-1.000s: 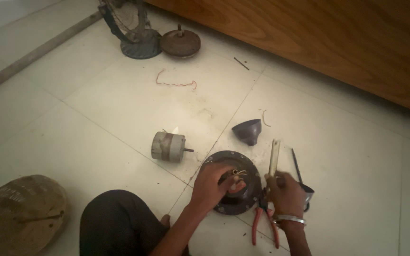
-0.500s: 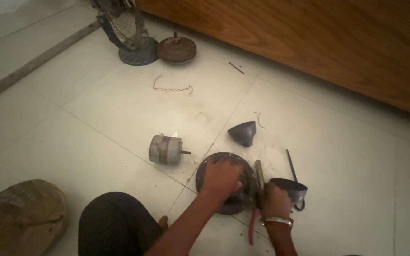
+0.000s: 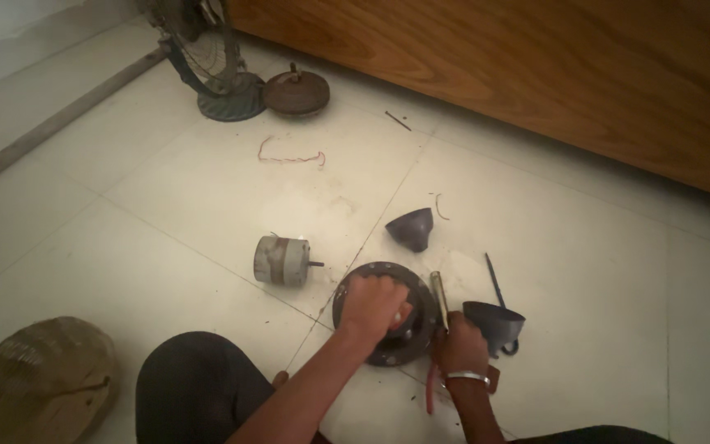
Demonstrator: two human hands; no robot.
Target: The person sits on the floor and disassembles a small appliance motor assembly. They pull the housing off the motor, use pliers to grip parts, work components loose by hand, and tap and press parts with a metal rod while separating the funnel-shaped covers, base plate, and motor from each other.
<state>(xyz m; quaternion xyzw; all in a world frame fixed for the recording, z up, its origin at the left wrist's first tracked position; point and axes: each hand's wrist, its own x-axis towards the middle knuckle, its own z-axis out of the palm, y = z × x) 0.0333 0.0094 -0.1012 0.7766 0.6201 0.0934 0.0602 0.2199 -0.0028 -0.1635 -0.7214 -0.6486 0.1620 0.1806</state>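
L hand (image 3: 374,302) clenched on top of round dark motor plate (image 3: 385,313), lying on floor tiles nr the near edge. R hand (image 3: 459,344) grasping metal rod (image 3: 438,298) upright at plate's rim; red-handled pliers (image 3: 431,386) just beside on floor.

My bare arms, no sleeves.
Metal bangle (image 3: 467,378) on my right wrist; dark trousers (image 3: 195,386) over my knee; left hand (image 3: 374,304) ringless.

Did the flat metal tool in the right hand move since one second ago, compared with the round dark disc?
Yes. The flat metal tool in the right hand has come down against the edge of the round dark disc.
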